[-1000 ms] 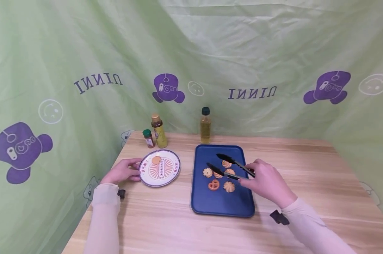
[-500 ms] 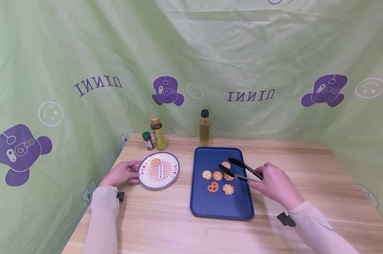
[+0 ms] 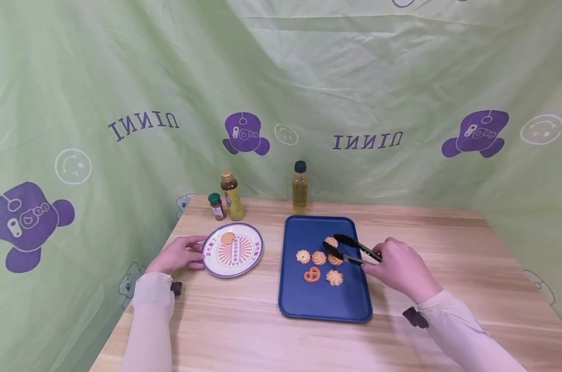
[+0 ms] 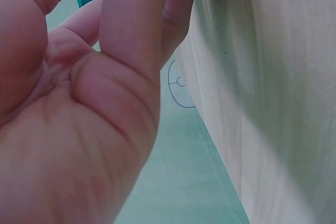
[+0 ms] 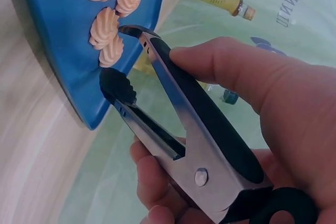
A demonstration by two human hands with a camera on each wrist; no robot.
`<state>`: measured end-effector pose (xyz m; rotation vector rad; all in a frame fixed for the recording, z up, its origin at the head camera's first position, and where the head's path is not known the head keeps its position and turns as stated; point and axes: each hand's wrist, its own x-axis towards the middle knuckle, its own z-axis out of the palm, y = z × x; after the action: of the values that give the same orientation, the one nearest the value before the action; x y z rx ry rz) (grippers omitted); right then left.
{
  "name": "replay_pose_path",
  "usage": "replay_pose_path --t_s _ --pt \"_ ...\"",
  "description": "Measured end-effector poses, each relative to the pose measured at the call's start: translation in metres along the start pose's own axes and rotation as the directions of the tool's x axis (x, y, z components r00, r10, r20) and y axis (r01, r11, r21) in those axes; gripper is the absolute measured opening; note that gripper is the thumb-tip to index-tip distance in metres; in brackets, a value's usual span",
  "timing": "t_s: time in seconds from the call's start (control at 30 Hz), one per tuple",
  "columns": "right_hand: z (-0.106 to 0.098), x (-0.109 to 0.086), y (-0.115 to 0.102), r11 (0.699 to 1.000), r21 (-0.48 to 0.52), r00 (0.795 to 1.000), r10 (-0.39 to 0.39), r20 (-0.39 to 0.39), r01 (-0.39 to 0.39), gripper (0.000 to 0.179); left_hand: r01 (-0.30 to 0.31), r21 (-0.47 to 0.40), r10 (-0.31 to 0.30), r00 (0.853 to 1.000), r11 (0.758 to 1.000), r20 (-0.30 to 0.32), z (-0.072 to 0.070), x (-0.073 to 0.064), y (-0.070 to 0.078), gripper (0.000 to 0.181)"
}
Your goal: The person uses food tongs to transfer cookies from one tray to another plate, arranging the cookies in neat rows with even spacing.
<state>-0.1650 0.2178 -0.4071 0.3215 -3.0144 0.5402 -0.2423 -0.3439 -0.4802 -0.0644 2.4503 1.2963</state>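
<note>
My right hand point(image 3: 401, 269) grips a pair of black-and-silver tongs point(image 5: 207, 153) over the right side of the blue tray point(image 3: 318, 307). The tips of the tongs stand apart, close to two swirl cookies, with the nearer one point(image 5: 104, 28) right by the upper tip in the right wrist view. Several cookies lie on the tray, among them a pretzel point(image 3: 312, 275) and a star-shaped cookie point(image 3: 334, 278). At the left, my left hand point(image 3: 178, 254) holds the rim of a patterned white plate point(image 3: 250, 248), which bears one round flat cookie point(image 3: 228, 238).
Behind the plate stand a small green-capped jar point(image 3: 217, 207) and a yellow-labelled bottle point(image 3: 233, 199). An oil bottle point(image 3: 300, 191) is just behind the tray. A green printed cloth point(image 3: 401, 62) hangs around the wooden table point(image 3: 234, 320).
My right hand has drawn the tongs to the right, away from the tray's middle cookies, and barely shifts in the last half second. The left hand stays at the plate.
</note>
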Motion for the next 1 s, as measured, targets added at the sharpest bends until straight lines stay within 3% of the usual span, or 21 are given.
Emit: replay_pose_path --t_s 0.5,1.0 --pt "-0.005 0.008 -0.009 0.999 -0.035 0.999 -0.001 0.046 0.003 0.027 -0.005 -0.008 0.005 1.000 1.000 -0.005 0.002 -0.003 0.001 0.068" --pt "0.004 0.013 -0.008 1.000 0.016 0.998 0.020 0.056 -0.021 0.031 -0.001 -0.006 0.001 1.000 1.000 -0.007 0.002 -0.002 0.001 0.069"
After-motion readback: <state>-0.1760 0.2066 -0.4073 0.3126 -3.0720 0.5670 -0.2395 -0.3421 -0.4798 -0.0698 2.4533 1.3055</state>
